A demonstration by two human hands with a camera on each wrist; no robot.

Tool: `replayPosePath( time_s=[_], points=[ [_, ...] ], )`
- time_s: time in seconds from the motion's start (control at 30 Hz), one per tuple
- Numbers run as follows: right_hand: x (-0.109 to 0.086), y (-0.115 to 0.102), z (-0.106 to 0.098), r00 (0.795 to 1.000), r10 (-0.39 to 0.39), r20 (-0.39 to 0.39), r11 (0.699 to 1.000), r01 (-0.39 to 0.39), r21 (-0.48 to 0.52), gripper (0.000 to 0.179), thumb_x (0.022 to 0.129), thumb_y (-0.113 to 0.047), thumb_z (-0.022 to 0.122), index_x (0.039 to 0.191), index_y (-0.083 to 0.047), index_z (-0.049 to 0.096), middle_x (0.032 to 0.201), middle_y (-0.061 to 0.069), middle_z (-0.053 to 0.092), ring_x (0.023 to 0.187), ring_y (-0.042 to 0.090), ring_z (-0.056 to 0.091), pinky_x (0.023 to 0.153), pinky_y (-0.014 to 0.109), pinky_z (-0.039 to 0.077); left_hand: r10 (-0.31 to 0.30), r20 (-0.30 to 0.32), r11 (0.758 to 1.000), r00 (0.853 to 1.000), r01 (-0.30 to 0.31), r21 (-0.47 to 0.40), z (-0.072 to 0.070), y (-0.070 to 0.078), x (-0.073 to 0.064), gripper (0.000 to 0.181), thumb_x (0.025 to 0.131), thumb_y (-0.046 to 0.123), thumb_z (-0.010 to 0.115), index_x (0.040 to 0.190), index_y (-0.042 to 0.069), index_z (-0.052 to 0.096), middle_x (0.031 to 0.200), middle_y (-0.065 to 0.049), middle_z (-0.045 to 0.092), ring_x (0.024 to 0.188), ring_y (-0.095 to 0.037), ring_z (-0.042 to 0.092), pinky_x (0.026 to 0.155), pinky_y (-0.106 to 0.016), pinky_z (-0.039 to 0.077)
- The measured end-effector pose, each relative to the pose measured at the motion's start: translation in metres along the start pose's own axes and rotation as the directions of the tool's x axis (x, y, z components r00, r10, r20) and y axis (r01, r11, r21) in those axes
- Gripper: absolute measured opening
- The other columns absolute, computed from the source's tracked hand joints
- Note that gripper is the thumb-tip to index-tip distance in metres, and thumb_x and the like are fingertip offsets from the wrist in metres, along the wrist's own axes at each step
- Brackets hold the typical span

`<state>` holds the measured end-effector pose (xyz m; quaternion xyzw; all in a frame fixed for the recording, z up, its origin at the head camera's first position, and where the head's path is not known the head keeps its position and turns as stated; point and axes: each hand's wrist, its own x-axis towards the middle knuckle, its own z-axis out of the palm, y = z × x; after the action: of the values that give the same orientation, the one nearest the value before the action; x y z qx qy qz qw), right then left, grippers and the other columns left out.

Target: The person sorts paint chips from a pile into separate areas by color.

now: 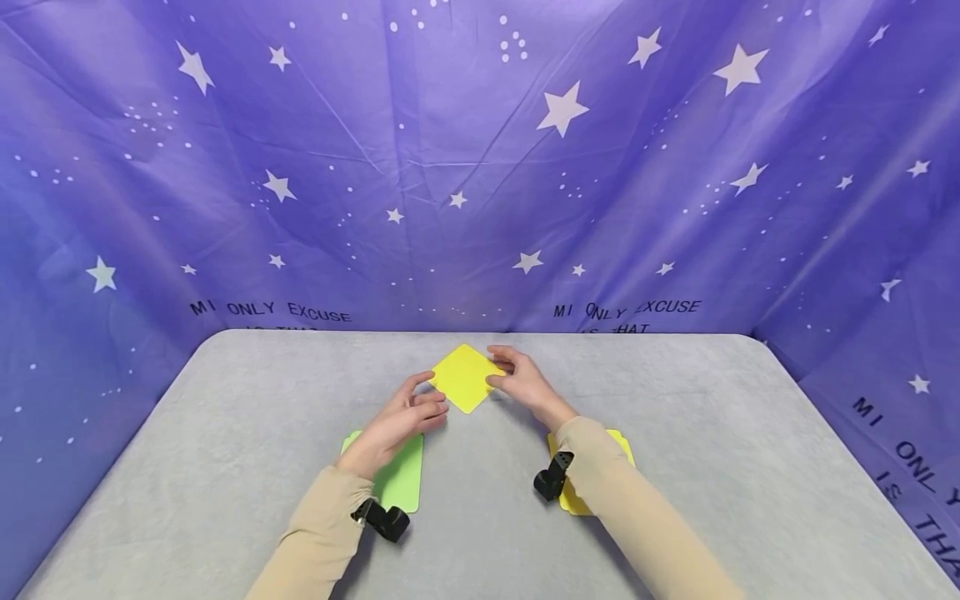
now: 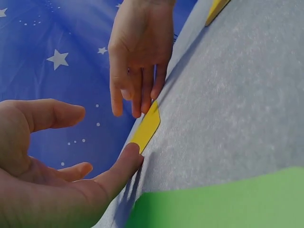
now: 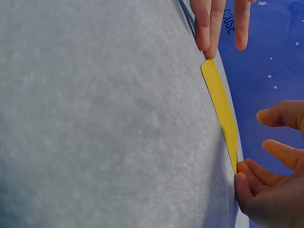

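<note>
A yellow square card (image 1: pixel 467 377) lies turned like a diamond near the table's far edge, between the two hands. My left hand (image 1: pixel 401 421) reaches in from the left with spread, relaxed fingers. In the left wrist view, one fingertip (image 2: pixel 131 151) of this hand is right at the card's left corner. From the other side comes my right hand (image 1: pixel 525 385), its fingers loosely bent. Two of its fingertips (image 3: pixel 242 184) are right at the card's right corner in the right wrist view, while other fingers stay raised.
A green card (image 1: pixel 401 479) lies partly under the left forearm. Beneath the right forearm is another yellow piece (image 1: pixel 576 497), apparently a small stack of cards. Both stand nearer on the grey table (image 1: pixel 480 533). A purple star-patterned cloth (image 1: pixel 450 125) hangs behind the far edge.
</note>
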<state>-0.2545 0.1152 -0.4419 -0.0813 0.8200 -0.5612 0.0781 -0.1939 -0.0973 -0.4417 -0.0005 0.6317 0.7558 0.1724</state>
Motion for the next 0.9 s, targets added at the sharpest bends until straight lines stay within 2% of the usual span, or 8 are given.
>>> replayPosePath(
  time_s=[0.23, 0.43, 0.6, 0.73, 0.9],
  points=[
    [-0.005, -0.001, -0.004, 0.999, 0.042, 0.023, 0.999, -0.041, -0.014, 0.061, 0.084, 0.004, 0.062, 0.142, 0.001, 0.044, 0.137, 0.026, 0.047, 0.120, 0.037, 0.048, 0.097, 0.043, 0.043, -0.006, -0.002, 0.993, 1.000, 0.006, -0.118, -0.001, -0.001, 0.001, 0.068, 0.090, -0.008, 0.051, 0.149, -0.002, 0.018, 0.128, -0.030, 0.038, 0.109, -0.032, 0.055, 0.104, -0.042, 0.039],
    [-0.013, -0.001, -0.007, 0.998, 0.063, 0.023, 0.998, -0.063, -0.011, 0.058, 0.085, 0.002, 0.062, 0.141, 0.001, 0.045, 0.131, 0.023, 0.053, 0.112, 0.034, 0.052, 0.087, 0.037, 0.047, 0.007, -0.022, 0.988, 1.000, -0.010, -0.155, -0.003, -0.003, -0.001, 0.067, 0.089, -0.011, 0.048, 0.148, -0.004, 0.017, 0.134, -0.035, 0.034, 0.107, -0.034, 0.058, 0.103, -0.042, 0.040],
    [-0.018, 0.001, -0.009, 0.996, 0.080, -0.026, 0.995, -0.078, 0.055, 0.055, 0.084, 0.003, 0.062, 0.138, 0.001, 0.049, 0.127, 0.022, 0.055, 0.113, 0.033, 0.054, 0.088, 0.036, 0.047, 0.016, -0.023, 0.991, 1.000, -0.019, -0.134, -0.002, -0.005, -0.001, 0.064, 0.089, -0.010, 0.049, 0.147, -0.003, 0.022, 0.135, -0.034, 0.037, 0.110, -0.034, 0.056, 0.102, -0.042, 0.042],
    [-0.023, 0.002, -0.010, 0.995, 0.083, -0.062, 0.994, -0.079, 0.071, 0.054, 0.083, 0.003, 0.061, 0.136, 0.002, 0.050, 0.122, 0.023, 0.056, 0.108, 0.032, 0.054, 0.082, 0.032, 0.048, 0.026, -0.024, 0.995, 0.999, -0.028, -0.095, -0.002, -0.007, 0.000, 0.060, 0.090, -0.007, 0.050, 0.145, -0.004, 0.026, 0.136, -0.033, 0.040, 0.112, -0.031, 0.054, 0.102, -0.043, 0.041],
    [-0.034, 0.003, -0.010, 0.990, 0.078, -0.121, 0.992, -0.066, 0.107, 0.051, 0.081, 0.006, 0.060, 0.132, 0.004, 0.053, 0.117, 0.022, 0.056, 0.098, 0.028, 0.054, 0.072, 0.024, 0.046, 0.051, -0.038, 0.996, 0.998, -0.054, -0.069, 0.001, -0.008, 0.000, 0.057, 0.090, -0.007, 0.052, 0.143, -0.003, 0.030, 0.132, -0.031, 0.045, 0.106, -0.025, 0.058, 0.100, -0.043, 0.043]
  ],
)
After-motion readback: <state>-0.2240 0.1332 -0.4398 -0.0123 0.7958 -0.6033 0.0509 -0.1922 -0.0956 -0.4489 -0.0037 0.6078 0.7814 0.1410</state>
